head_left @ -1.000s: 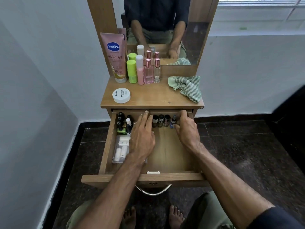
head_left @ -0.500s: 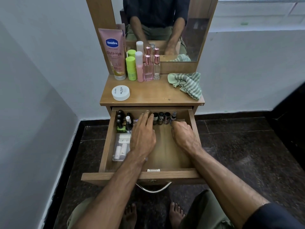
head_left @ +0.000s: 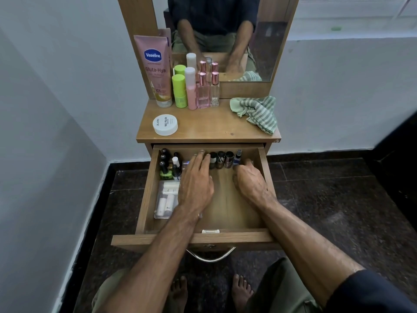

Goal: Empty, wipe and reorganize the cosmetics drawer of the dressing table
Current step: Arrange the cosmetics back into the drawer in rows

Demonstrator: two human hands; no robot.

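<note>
Both hands reach into the open wood-grain drawer: the left hand lies flat with straight fingers toward a back row of small round-capped glass nail-polish bottles, while the right hand curls its fingers by the row's right end; whether it holds anything I cannot tell. Ribbed striped green cloth lies crumpled on the smooth tabletop.

My wooden desk carries a pink lotion tube, green bottle, pink bottle and two perfume bottles along the back, a white jar front-left, a striped cloth crumpled right.
</note>
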